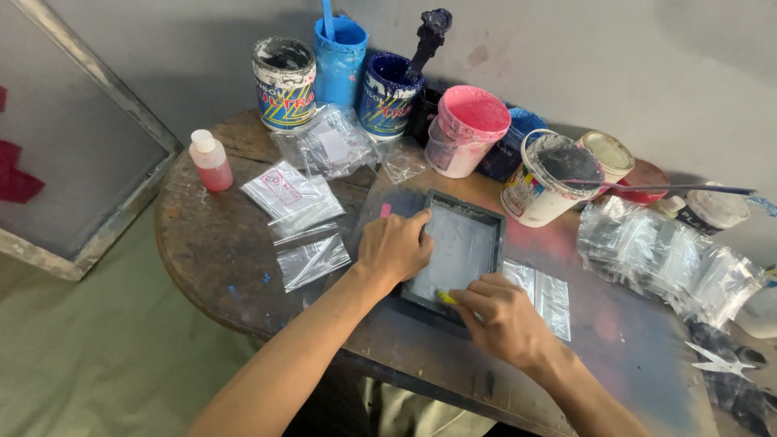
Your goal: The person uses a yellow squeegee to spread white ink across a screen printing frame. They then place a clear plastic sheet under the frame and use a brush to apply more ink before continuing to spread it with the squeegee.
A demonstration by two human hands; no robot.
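Note:
A small dark-framed printing screen [463,209] with a pale mesh lies on the worn round table [210,251]. My left hand [394,245] rests on the frame's left edge, pressing it down. At the frame's near edge, my right hand [500,317] is closed on a small yellow tool [446,298] that touches the mesh. A clear plastic bag [544,293] sticks out from under the frame on the right.
Several ink pots stand at the back: a striped can [283,82], a blue tub [340,57], a pink cup [465,128], a white bucket [549,178]. Loose clear bags [295,201] and a small red bottle [210,161] lie left. A bag pile [672,259] and scissors [716,362] lie right. A big framed screen [73,154] leans left.

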